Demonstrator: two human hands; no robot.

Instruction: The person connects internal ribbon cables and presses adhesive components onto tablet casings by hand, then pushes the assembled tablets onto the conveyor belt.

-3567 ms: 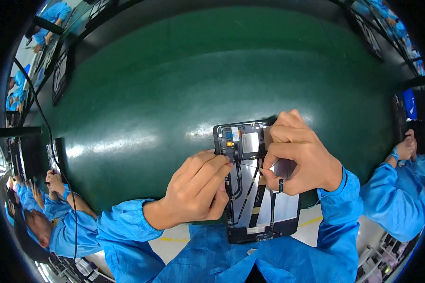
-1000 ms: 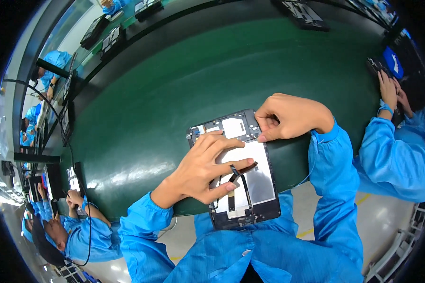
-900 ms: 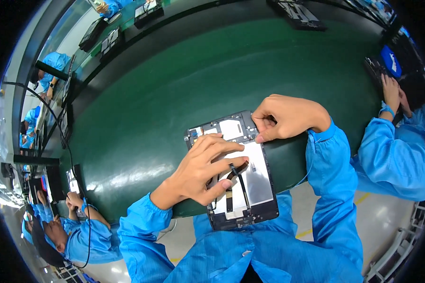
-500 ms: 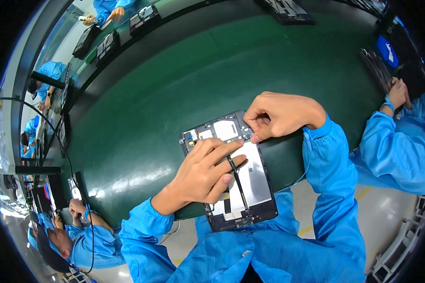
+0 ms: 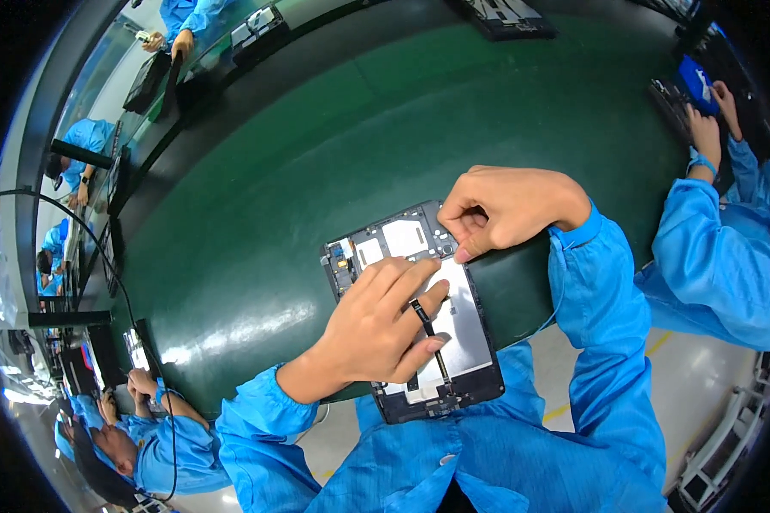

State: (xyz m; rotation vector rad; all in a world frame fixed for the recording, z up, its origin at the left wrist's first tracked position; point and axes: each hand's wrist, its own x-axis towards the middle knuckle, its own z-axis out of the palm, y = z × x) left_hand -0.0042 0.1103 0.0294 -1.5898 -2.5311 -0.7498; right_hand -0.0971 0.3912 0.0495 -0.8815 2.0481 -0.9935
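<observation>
Tablet point(image 5: 468, 338) touches the loosely spread left hand point(image 5: 376, 321).

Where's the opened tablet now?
In the head view, the tablet is just right of centre, across the near edge of the green table, partly under the left hand, the right hand at its right edge.

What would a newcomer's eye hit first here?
An opened tablet-like device, low at centre, with the left hand spread over its pale panel and the right hand at its upper right edge. Then the glossy green table beyond it, and a co-worker's blue sleeve far right.
</observation>
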